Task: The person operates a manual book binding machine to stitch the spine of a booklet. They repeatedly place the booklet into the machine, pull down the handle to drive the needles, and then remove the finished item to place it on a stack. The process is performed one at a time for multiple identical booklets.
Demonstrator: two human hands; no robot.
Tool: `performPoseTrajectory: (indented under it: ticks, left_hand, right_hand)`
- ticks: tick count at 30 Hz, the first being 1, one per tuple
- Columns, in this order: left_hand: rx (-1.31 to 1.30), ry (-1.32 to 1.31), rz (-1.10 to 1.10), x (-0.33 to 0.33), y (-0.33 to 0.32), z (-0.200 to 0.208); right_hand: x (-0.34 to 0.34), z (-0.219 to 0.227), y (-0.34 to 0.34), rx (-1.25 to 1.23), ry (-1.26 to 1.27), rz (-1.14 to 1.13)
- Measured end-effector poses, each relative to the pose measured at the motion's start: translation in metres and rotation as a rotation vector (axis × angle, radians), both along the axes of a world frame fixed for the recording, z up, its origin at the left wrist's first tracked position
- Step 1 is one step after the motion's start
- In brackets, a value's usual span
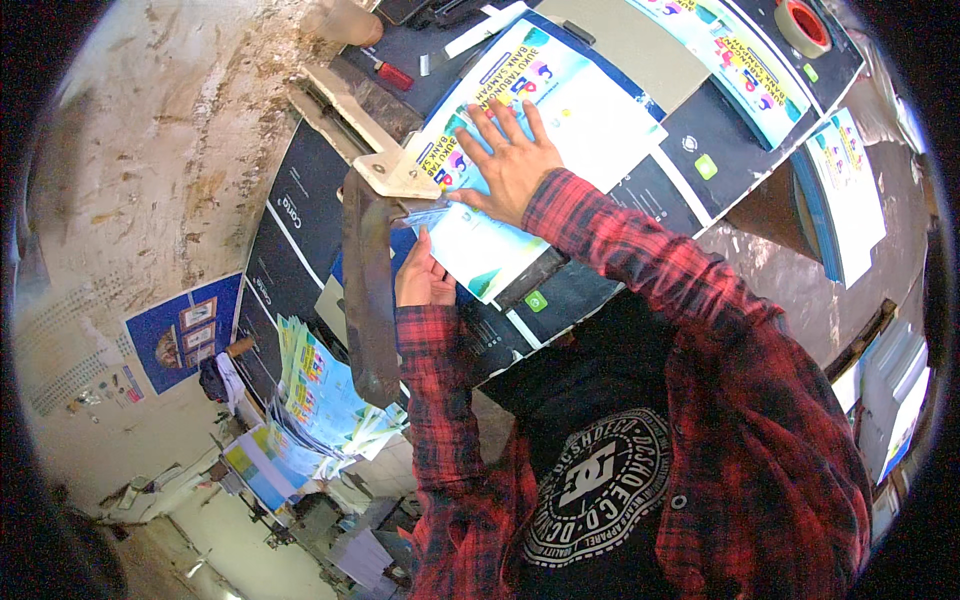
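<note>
My right hand lies flat with fingers spread on a colourful printed sheet, white and light blue with yellow and dark blue lettering. My left hand is closed at the sheet's left edge, its index finger pointing up; what it grips, if anything, is hidden. Close beside it runs a long, rust-brown metal bar, like a cutter's blade arm. A worn beige metal bracket joins it at the top and overlaps the sheet's edge. A thin, bluish strip shows between bracket and left hand.
A red-handled screwdriver and a tape roll lie on the dark-covered table. More printed sheets are at the far right, and a stack stands beyond the table's right edge. Fanned sheets sit lower left. A stained wall rises at left.
</note>
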State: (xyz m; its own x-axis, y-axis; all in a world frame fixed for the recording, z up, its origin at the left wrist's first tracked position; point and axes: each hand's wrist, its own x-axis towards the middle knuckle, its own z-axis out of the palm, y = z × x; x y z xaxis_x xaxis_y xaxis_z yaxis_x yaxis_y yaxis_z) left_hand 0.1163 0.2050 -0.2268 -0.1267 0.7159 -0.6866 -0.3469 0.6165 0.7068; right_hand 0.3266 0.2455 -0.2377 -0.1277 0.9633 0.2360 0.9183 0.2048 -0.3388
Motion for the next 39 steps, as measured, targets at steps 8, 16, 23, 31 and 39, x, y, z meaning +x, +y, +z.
performPoseTrajectory:
  ticks: [8,16,23,31,39]
  left_hand:
    - [0.043,-0.055,-0.008,0.013,0.002,-0.006]
    - [0.604,0.998,-0.251,0.041,-0.029,0.035]
    - [0.731,1.481,-0.570,0.033,-0.062,-0.023]
    - [0.808,1.485,-0.432,0.037,-0.054,-0.021]
    - [0.724,1.539,-0.412,0.028,-0.058,-0.027]
  right_hand:
    - [0.029,-0.014,0.010,0.096,0.030,-0.019]
    - [0.035,-0.012,0.012,0.113,-0.060,0.010]
    - [0.046,-0.015,0.020,0.075,-0.222,0.060]
    - [0.137,0.011,0.077,0.126,-0.473,0.207]
    - [-0.085,0.281,-0.026,-0.094,0.100,0.493]
